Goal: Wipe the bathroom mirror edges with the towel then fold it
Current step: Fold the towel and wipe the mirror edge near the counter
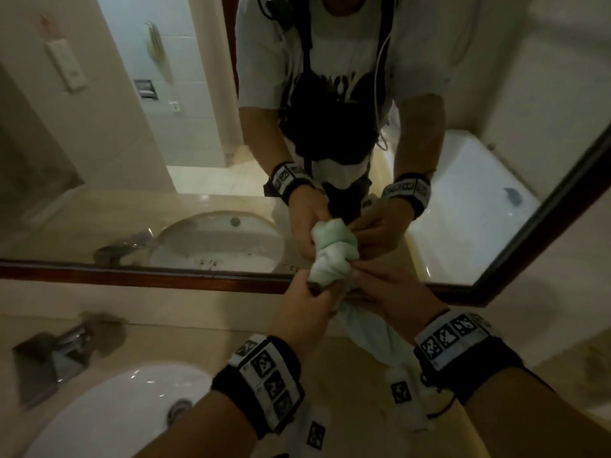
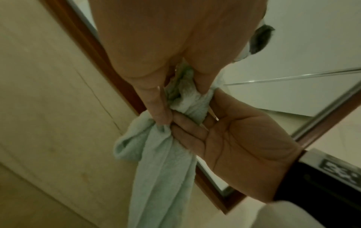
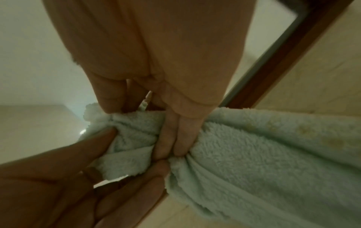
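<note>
A pale green towel [image 1: 365, 335] is bunched up against the mirror's dark wooden bottom frame [image 1: 148, 276], close to its right corner. My left hand [image 1: 317, 289] pinches the bunch from the left. From the right, my right hand [image 1: 357, 276] grips it between thumb and fingers. In the left wrist view the left hand [image 2: 179, 100] holds the towel [image 2: 162, 169], whose tail hangs down, and the right hand [image 2: 195, 120] shows its palm. The right wrist view has the right hand [image 3: 156, 131] with fingers dug into the towel [image 3: 254, 146], and the left hand [image 3: 126, 151] below it.
A white sink [image 1: 115, 408] with a chrome faucet [image 1: 56, 348] sits at the lower left in the beige countertop [image 1: 347, 408]. The mirror glass [image 1: 198, 127] reflects the person and the bathroom. The frame's right side [image 1: 545, 219] slants up to the right.
</note>
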Action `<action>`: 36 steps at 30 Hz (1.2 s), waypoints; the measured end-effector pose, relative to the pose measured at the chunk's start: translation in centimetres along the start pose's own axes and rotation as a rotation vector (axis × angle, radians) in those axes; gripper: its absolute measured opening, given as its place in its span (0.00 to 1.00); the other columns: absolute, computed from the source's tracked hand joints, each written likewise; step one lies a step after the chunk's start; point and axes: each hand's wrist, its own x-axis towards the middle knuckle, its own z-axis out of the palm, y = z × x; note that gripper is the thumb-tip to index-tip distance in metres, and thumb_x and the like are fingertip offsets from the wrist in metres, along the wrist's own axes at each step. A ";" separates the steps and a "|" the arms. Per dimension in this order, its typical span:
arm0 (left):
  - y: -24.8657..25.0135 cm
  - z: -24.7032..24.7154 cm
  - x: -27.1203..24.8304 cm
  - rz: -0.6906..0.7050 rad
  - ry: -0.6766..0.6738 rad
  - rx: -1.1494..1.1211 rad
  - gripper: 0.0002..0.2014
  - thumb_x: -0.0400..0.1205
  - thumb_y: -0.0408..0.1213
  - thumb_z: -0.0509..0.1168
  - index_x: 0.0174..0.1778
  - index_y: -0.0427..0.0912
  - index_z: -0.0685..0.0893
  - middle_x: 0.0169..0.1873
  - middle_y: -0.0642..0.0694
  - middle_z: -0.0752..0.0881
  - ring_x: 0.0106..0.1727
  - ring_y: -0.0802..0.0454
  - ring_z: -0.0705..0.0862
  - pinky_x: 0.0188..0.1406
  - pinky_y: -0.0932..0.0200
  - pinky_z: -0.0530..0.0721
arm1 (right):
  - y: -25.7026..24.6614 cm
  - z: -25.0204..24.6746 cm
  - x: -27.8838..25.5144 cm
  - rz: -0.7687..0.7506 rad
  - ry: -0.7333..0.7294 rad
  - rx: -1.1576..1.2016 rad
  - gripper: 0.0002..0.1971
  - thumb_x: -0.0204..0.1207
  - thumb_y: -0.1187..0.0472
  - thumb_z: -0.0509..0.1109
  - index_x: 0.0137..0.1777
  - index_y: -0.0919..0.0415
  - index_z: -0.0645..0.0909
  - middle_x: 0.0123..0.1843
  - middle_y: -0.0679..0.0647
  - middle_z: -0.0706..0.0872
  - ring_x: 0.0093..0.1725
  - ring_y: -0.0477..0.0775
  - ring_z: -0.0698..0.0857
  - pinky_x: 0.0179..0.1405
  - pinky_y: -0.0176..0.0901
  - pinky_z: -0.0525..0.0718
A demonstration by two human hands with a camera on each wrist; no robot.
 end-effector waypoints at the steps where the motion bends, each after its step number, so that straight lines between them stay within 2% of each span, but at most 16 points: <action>1: 0.2 -1.7 -0.3 0.014 0.038 0.007 0.22 0.74 0.55 0.76 0.61 0.56 0.82 0.55 0.46 0.90 0.56 0.44 0.90 0.56 0.34 0.90 | 0.3 1.3 0.8 -0.006 -0.008 -0.029 0.11 0.84 0.58 0.67 0.57 0.48 0.90 0.58 0.51 0.93 0.61 0.54 0.90 0.63 0.51 0.87; 4: 0.8 -6.7 -0.9 0.082 0.238 0.028 0.19 0.75 0.44 0.79 0.53 0.50 0.76 0.48 0.39 0.89 0.49 0.37 0.91 0.47 0.33 0.91 | 0.3 5.3 2.6 -0.021 -0.066 -0.090 0.16 0.87 0.64 0.64 0.53 0.41 0.90 0.56 0.45 0.93 0.60 0.49 0.90 0.62 0.45 0.88; 6: 1.3 -9.5 -1.3 0.128 0.334 0.053 0.19 0.76 0.40 0.80 0.48 0.46 0.74 0.45 0.35 0.87 0.46 0.33 0.90 0.41 0.31 0.91 | 0.2 8.2 3.8 -0.058 -0.125 -0.165 0.20 0.86 0.63 0.65 0.51 0.35 0.90 0.57 0.42 0.92 0.62 0.49 0.89 0.65 0.48 0.86; 9: 1.8 -13.6 -1.9 0.138 0.416 0.147 0.16 0.77 0.46 0.77 0.44 0.45 0.76 0.39 0.41 0.86 0.42 0.41 0.90 0.40 0.35 0.92 | 0.8 12.9 6.3 -0.071 -0.212 -0.229 0.22 0.85 0.61 0.67 0.48 0.25 0.88 0.55 0.32 0.90 0.64 0.43 0.86 0.72 0.51 0.81; 11: 2.3 -16.4 -2.2 0.099 0.461 0.116 0.19 0.72 0.51 0.77 0.46 0.45 0.78 0.41 0.42 0.87 0.45 0.42 0.91 0.45 0.35 0.92 | 1.2 16.3 7.8 -0.067 -0.253 -0.189 0.19 0.83 0.61 0.69 0.52 0.28 0.88 0.60 0.30 0.88 0.68 0.39 0.83 0.76 0.49 0.78; 12: 2.5 -17.7 -2.3 0.071 0.466 0.059 0.22 0.69 0.54 0.77 0.48 0.44 0.78 0.44 0.40 0.87 0.49 0.40 0.91 0.48 0.35 0.92 | 1.5 17.9 8.4 -0.066 -0.264 -0.161 0.17 0.83 0.61 0.69 0.57 0.32 0.87 0.65 0.34 0.86 0.71 0.41 0.82 0.77 0.49 0.77; 15: 3.5 -19.6 -1.9 -0.020 0.391 -0.082 0.29 0.66 0.56 0.79 0.54 0.43 0.77 0.54 0.36 0.88 0.56 0.38 0.91 0.53 0.35 0.92 | 1.6 19.3 9.1 -0.025 -0.295 -0.109 0.20 0.82 0.65 0.67 0.64 0.38 0.84 0.71 0.40 0.83 0.75 0.46 0.79 0.77 0.46 0.76; 17: 4.1 -19.3 -1.6 -0.050 0.363 -0.074 0.27 0.71 0.54 0.79 0.57 0.41 0.79 0.54 0.36 0.89 0.55 0.38 0.91 0.53 0.33 0.91 | 1.4 18.8 8.0 -0.027 -0.345 -0.140 0.23 0.80 0.62 0.68 0.73 0.40 0.80 0.75 0.39 0.81 0.77 0.43 0.77 0.78 0.47 0.74; 19: 4.5 -18.6 -1.3 -0.039 0.354 -0.069 0.24 0.72 0.52 0.77 0.58 0.41 0.84 0.54 0.36 0.91 0.53 0.38 0.92 0.52 0.31 0.91 | 1.8 17.3 6.6 0.026 -0.299 -0.079 0.25 0.80 0.61 0.70 0.77 0.44 0.78 0.74 0.43 0.82 0.75 0.46 0.80 0.77 0.51 0.75; 22: 5.2 -17.9 -1.9 0.006 0.271 -0.158 0.13 0.82 0.42 0.71 0.60 0.41 0.87 0.54 0.37 0.92 0.54 0.37 0.92 0.54 0.36 0.91 | 4.0 14.8 3.7 0.190 -0.071 0.184 0.11 0.82 0.64 0.70 0.62 0.60 0.86 0.57 0.58 0.91 0.55 0.65 0.91 0.62 0.64 0.87; 23: 5.3 -17.9 -2.1 0.006 0.224 -0.210 0.12 0.85 0.38 0.68 0.62 0.39 0.88 0.55 0.36 0.92 0.56 0.37 0.92 0.55 0.37 0.91 | 5.2 14.3 3.0 0.264 -0.024 0.141 0.09 0.81 0.62 0.72 0.58 0.65 0.85 0.52 0.61 0.90 0.48 0.66 0.91 0.57 0.65 0.88; 26: 5.8 -17.6 -3.1 0.020 0.123 -0.301 0.14 0.86 0.37 0.64 0.64 0.37 0.87 0.59 0.34 0.91 0.61 0.36 0.90 0.63 0.37 0.86 | 7.5 15.3 2.2 0.493 -0.138 -0.160 0.16 0.73 0.48 0.80 0.56 0.54 0.85 0.51 0.56 0.91 0.42 0.59 0.89 0.48 0.55 0.89; 28: 5.9 -17.6 -3.1 0.011 0.129 -0.306 0.14 0.87 0.37 0.62 0.64 0.36 0.87 0.59 0.36 0.91 0.58 0.46 0.92 0.63 0.45 0.87 | 7.7 16.6 3.0 0.491 -0.103 -0.078 0.20 0.73 0.44 0.79 0.58 0.55 0.84 0.55 0.57 0.91 0.45 0.61 0.90 0.51 0.56 0.89; 30: 6.0 -17.9 -3.1 0.007 0.152 -0.208 0.13 0.89 0.36 0.60 0.64 0.36 0.85 0.57 0.40 0.91 0.52 0.58 0.93 0.57 0.57 0.88 | 6.9 17.4 3.7 0.448 -0.001 0.121 0.17 0.80 0.50 0.73 0.61 0.61 0.84 0.60 0.63 0.91 0.47 0.66 0.91 0.56 0.63 0.87; 33: 6.0 -17.9 -2.8 -0.019 0.152 -0.094 0.15 0.88 0.47 0.62 0.65 0.47 0.87 0.60 0.45 0.92 0.60 0.48 0.91 0.65 0.41 0.87 | 5.0 16.5 3.6 0.310 0.075 0.221 0.13 0.85 0.56 0.66 0.64 0.61 0.84 0.59 0.63 0.92 0.56 0.68 0.91 0.64 0.67 0.85; 36: 5.8 -16.8 -2.3 0.207 0.092 0.209 0.16 0.85 0.54 0.67 0.68 0.58 0.83 0.61 0.55 0.91 0.61 0.54 0.90 0.59 0.49 0.88 | 1.9 14.9 3.7 0.206 0.132 0.158 0.12 0.86 0.60 0.62 0.55 0.59 0.88 0.54 0.62 0.93 0.57 0.65 0.90 0.67 0.62 0.84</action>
